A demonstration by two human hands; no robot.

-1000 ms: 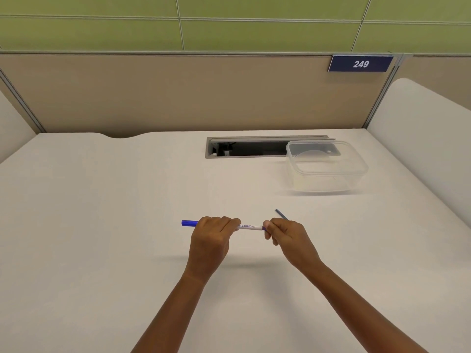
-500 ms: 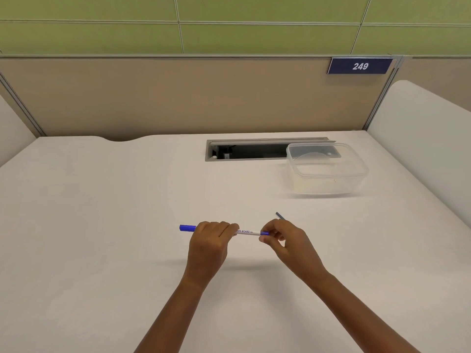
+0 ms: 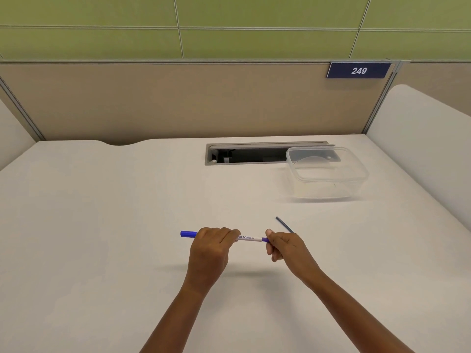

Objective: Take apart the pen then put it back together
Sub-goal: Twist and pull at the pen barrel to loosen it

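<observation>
left hand [image 3: 207, 247] wrapped round whiteboard pen [image 3: 248, 238] barrel | right hand [image 3: 285, 247] pinching its end piece | looks light, stiff, slick plastic; grip barrel firmly, twist end | thin dark rod [image 3: 285, 224] lies beyond

White pen [image 3: 248, 238], blue cap [image 3: 188, 234]

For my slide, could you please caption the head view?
Both hands, left hand and right hand, grip a whiteboard pen above the desk, thin dark rod behind.
</observation>
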